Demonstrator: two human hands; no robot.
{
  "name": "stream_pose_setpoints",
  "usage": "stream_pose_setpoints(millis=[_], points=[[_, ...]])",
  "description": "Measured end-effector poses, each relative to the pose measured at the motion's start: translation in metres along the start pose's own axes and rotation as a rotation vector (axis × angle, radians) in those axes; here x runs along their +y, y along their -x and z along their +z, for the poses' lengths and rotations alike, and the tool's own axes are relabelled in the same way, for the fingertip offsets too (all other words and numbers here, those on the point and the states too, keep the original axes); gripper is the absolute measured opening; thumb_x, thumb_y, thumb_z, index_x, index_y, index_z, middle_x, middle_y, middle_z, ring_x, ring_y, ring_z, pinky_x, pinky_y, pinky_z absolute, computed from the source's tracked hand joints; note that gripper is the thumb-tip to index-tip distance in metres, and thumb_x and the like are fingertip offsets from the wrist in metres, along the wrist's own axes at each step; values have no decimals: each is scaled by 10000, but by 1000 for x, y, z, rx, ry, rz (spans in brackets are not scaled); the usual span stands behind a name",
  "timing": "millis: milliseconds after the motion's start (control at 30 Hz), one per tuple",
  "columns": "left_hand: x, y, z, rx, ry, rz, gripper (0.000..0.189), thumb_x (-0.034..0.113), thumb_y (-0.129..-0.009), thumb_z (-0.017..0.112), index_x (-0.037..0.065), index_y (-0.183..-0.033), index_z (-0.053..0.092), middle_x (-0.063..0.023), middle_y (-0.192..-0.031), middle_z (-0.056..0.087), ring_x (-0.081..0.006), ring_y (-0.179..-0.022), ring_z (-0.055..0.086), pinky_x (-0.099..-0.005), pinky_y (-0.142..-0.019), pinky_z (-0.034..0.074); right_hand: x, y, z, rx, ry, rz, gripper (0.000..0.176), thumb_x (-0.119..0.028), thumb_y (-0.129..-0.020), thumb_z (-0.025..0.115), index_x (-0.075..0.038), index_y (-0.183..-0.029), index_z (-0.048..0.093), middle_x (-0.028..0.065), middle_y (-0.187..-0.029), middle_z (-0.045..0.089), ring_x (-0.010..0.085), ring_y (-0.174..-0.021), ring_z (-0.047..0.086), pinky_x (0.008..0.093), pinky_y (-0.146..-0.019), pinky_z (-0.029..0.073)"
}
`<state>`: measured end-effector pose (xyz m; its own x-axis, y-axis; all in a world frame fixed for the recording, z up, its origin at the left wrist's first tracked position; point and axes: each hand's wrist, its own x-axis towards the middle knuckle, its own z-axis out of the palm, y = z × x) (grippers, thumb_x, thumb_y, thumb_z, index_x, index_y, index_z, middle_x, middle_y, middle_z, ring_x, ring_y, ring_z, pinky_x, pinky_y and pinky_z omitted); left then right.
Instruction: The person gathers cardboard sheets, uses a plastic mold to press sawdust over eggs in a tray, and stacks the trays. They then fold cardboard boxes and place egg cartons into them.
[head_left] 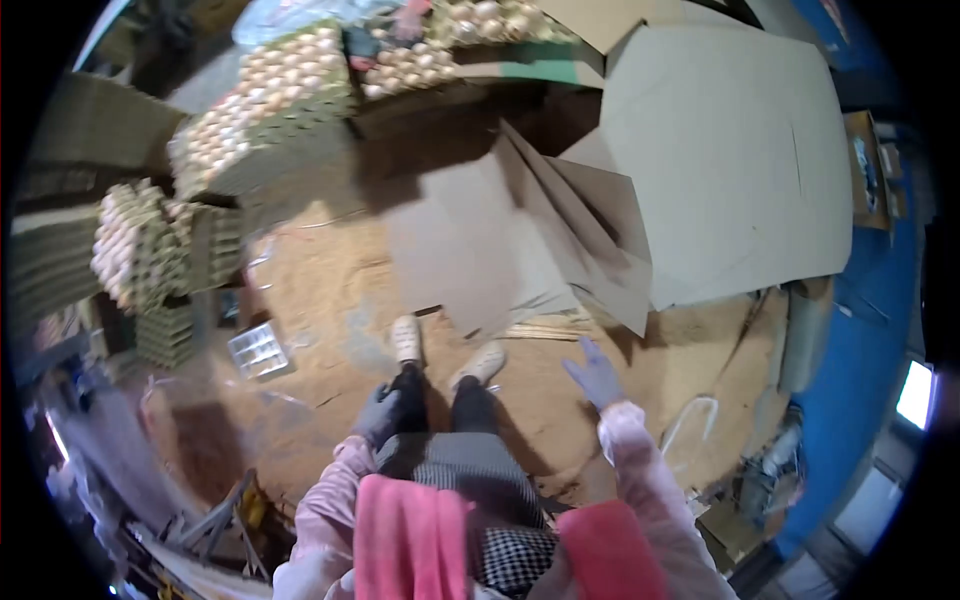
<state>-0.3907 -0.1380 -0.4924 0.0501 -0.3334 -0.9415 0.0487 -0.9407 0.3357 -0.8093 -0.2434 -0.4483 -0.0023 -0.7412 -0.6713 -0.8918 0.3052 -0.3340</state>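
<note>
A floor of sandy sawdust (330,290) is filling the middle of the head view, with a blue wall (860,350) running down the right side. A large flattened cardboard sheet (720,150) is lying at the upper right. A fan of smaller cardboard sheets (480,250) is overlapping its left edge and reaching down toward the person's feet. Stacked trays of eggs (270,90) are standing along the top left, and another stack of egg trays (130,245) is sitting at the far left. A small clear plastic tray (258,350) is lying on the floor below that stack.

The person is standing in pale shoes (407,338), just short of the nearest cardboard edge. The hands are well apart and both are wearing gloves. The right hand (597,378), in a bluish glove, is hanging empty with fingers spread, near the lower corner of the smaller cardboard sheets but not touching them. The left hand (380,415), in a dark glove, is hanging against the dark trouser leg. Whether its fingers are closed cannot be told.
</note>
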Motion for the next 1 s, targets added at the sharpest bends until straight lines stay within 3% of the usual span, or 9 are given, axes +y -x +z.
stream_pose_setpoints(millis=[133,367,433,633,733,800,867,933,1000], points=[[-102,-132,-21,104,119,-43,632,202,-870,592,5,-1377,269,-118,-1045,558,-156,-827,568,-267,-672,477,-7,-135,25,178,106,-102,861,-407,-741,661,27,-1369,265,269,-1382,316,383,-1295,289,397,-1068,265],[-87,-267,25,130,481,-179,758,233,-812,657,30,-1401,227,-145,-1072,554,-213,-888,561,-326,-714,472,19,-302,45,361,242,197,860,-361,-748,664,0,-1390,220,273,-1338,380,379,-1252,372,364,-1031,320],[-106,-323,42,168,203,-118,867,352,-780,675,27,-1417,184,-198,-1284,434,-303,-1164,424,-364,-942,369,19,-314,43,333,201,218,843,-363,-735,679,2,-1373,265,260,-1305,425,365,-1216,418,363,-1009,345],[-107,-454,87,385,-456,-74,954,523,-664,733,-40,-1328,343,-237,-1306,424,-291,-1226,408,-381,-992,340,78,-345,61,236,65,246,760,-360,-680,731,5,-1275,430,208,-1198,543,327,-1102,527,374,-944,402],[-77,-456,113,507,-1,59,1101,494,-620,782,-68,-1370,205,-270,-1353,338,-325,-1241,377,-373,-1028,313,69,-351,68,209,89,241,763,-362,-679,730,0,-1279,428,198,-1227,523,329,-1128,503,375,-960,387],[-38,-438,113,740,-144,-313,1171,453,-615,800,-81,-1383,95,-291,-1390,253,-344,-1276,323,-360,-1057,283,70,-347,75,182,72,269,769,-364,-690,723,-1,-1293,412,199,-1258,498,335,-1159,477,379,-975,373],[-51,-443,103,734,-13,-233,1133,452,-614,794,-93,-1370,150,-293,-1395,259,-342,-1284,317,-351,-1060,276,86,-342,93,583,315,-309,802,-409,-695,714,-2,-1305,387,199,-1296,452,352,-1188,433,407,-989,352],[-55,-440,99,411,-68,92,1110,458,-612,785,-101,-1361,186,-293,-1385,282,-340,-1295,305,-339,-1067,262,93,-351,108,600,291,-282,794,-419,-705,705,-2,-1300,386,203,-1297,440,361,-1185,426,419,-984,351],[-25,-411,121,444,-383,15,1092,454,-619,779,-139,-1339,211,-292,-1347,354,-350,-1264,363,-345,-1049,290,88,-358,111,621,268,-254,785,-429,-715,697,-3,-1296,384,207,-1299,429,369,-1181,419,431,-979,349]])
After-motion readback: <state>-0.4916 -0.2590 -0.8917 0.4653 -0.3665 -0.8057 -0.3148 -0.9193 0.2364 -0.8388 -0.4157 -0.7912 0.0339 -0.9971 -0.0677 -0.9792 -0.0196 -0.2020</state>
